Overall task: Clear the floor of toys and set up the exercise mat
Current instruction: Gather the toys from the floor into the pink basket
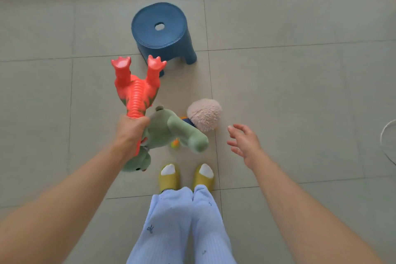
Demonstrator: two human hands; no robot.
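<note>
My left hand point(131, 129) grips an orange rubber dinosaur point(137, 88) by its tail, with the feet pointing away from me. The same hand also holds a green plush toy point(171, 130) that hangs below and to the right of it. A fluffy pink-beige plush point(204, 113) lies on the floor just beyond the green one, partly covering something dark blue. A small yellow-orange toy point(175, 143) shows under the green plush. My right hand point(244, 142) hovers with fingers spread, just right of the fluffy plush, holding nothing. No exercise mat is in view.
A low blue plastic stool point(162, 32) stands on the tiled floor point(300, 92) ahead of the toys. My feet in yellow slippers point(186, 176) are right behind the toys. A white curved object point(387, 141) shows at the right edge.
</note>
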